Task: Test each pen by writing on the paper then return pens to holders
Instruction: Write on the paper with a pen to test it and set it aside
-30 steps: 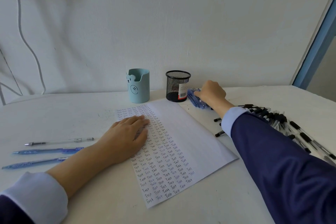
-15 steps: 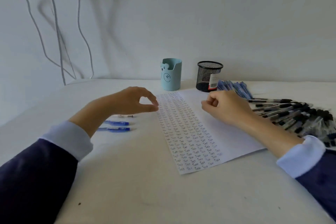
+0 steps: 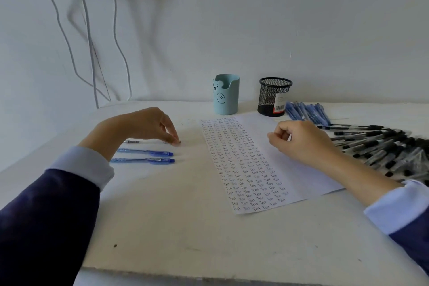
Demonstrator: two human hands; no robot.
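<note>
Clear pen on table left of paper, mostly hidden under arched left hand; fingertips together at its end, grip unclear. Right hand resting on paper, fingers curled, nothing seen inside.

Black mesh holder — metal wire, probably. Bear-faced blue holder, smooth matt plastic. Paper sheet thin and matt, white tabletop dull, lightly scuffed — blue pens translucent plastic.

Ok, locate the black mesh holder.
Head view: the black mesh holder stands at the back, right of the blue bear holder, left of the blue pens.
</note>
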